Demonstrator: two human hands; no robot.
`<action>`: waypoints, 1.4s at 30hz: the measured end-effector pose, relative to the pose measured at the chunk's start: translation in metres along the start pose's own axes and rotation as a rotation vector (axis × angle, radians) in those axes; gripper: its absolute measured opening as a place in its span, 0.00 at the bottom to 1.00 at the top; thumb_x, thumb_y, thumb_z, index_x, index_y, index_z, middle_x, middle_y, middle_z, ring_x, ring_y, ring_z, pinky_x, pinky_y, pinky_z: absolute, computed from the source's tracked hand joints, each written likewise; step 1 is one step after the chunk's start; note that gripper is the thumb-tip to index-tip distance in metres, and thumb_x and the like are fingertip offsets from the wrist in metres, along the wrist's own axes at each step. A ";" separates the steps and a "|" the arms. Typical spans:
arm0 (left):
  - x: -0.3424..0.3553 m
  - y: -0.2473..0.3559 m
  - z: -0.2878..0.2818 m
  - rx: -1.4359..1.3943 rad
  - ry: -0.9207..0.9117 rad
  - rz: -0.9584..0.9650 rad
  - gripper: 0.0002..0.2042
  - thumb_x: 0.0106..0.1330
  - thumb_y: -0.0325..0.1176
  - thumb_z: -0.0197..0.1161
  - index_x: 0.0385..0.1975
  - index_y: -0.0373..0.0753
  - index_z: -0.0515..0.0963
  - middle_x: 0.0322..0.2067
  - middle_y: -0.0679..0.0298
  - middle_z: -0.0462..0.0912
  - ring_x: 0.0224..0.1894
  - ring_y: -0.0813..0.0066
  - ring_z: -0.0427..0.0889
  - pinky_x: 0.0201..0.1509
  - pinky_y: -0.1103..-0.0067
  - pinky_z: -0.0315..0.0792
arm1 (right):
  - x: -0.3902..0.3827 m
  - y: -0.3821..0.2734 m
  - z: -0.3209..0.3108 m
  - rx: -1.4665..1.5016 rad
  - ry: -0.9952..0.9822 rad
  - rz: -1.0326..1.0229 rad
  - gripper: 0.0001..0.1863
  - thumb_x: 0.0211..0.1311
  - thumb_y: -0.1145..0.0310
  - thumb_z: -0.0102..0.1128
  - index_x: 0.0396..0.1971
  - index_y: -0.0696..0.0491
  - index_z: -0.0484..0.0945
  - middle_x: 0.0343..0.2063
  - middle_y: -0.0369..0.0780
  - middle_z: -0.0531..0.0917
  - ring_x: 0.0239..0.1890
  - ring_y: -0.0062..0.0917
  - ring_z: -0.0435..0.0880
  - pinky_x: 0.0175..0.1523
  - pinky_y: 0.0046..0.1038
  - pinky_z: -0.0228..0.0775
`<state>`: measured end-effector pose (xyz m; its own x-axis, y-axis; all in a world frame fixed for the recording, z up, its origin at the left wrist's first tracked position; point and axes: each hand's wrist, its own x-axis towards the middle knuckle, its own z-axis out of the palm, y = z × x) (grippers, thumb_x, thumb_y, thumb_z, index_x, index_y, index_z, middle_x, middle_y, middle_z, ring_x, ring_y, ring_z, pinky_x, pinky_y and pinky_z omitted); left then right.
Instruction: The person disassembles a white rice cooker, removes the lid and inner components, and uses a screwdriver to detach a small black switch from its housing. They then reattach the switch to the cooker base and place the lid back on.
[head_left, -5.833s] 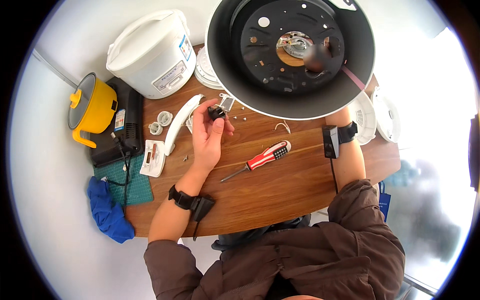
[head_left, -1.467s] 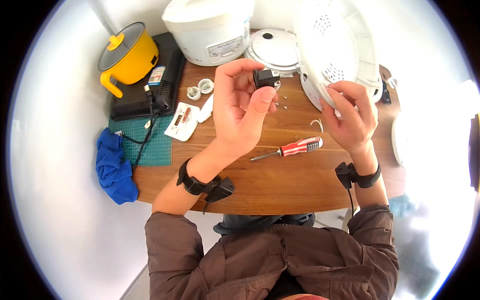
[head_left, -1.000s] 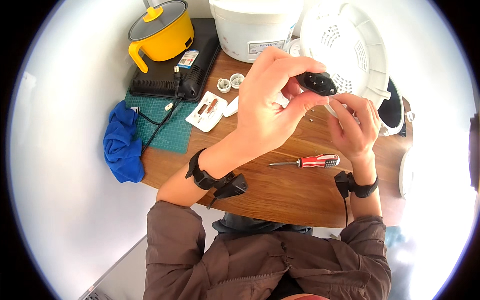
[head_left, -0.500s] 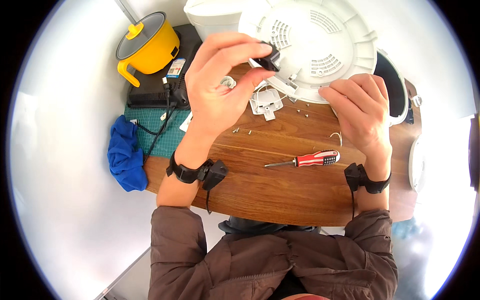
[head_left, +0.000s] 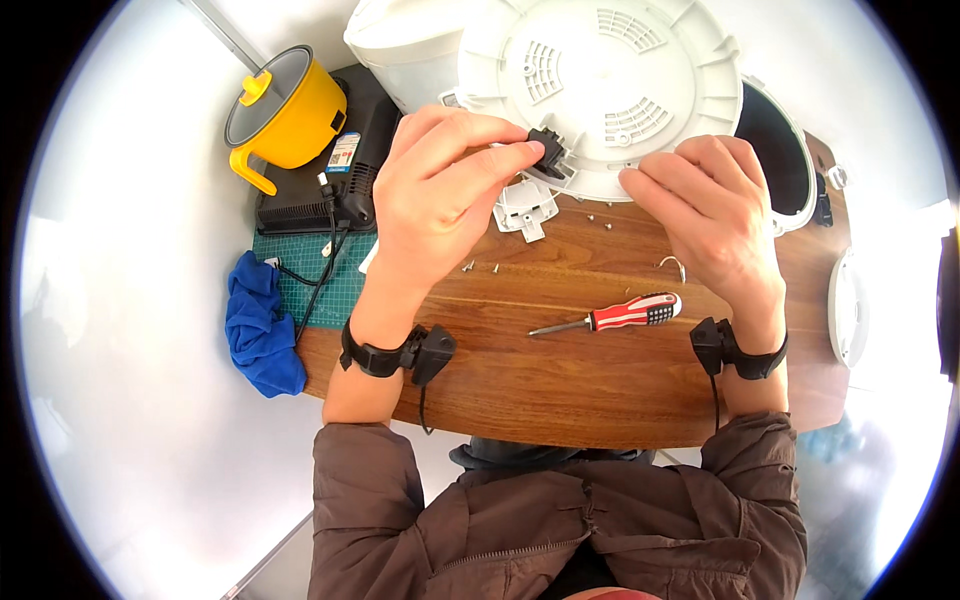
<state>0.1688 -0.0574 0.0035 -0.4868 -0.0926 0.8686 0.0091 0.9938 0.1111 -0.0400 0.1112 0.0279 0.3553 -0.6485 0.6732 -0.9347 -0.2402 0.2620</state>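
Note:
My left hand pinches a small black plastic part between thumb and fingers. The part sits against the near rim of a white round vented appliance base, which is tipped up at the back of the table. My right hand is closed at the same rim, further right, its fingertips gripping the edge. Just below the black part lies a small white plastic cover. A red and white screwdriver rests on the wood between my forearms, its shaft pointing left.
Several small screws and a curved clip lie on the wooden table. To the left are a yellow pot on a black appliance, a green cutting mat, a black cable and a blue cloth. A white oval piece stands right.
My left hand has brought the black part down from above onto the rim of the white base. My right hand has stayed at the rim. The whole view has shifted slightly.

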 end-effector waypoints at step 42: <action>-0.007 0.038 0.034 -1.081 0.425 -0.883 0.23 0.71 0.30 0.67 0.61 0.32 0.67 0.56 0.60 0.75 0.55 0.72 0.77 0.57 0.76 0.75 | -0.004 -0.020 0.018 -0.196 0.226 -0.003 0.18 0.38 0.69 0.65 0.35 0.47 0.83 0.36 0.25 0.79 0.37 0.17 0.76 0.43 0.22 0.66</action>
<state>0.1428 -0.0165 -0.0145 -0.3944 -0.8370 0.3794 0.5822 0.0918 0.8078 -0.0226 0.1055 0.0076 0.3710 -0.4652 0.8037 -0.9223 -0.0836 0.3774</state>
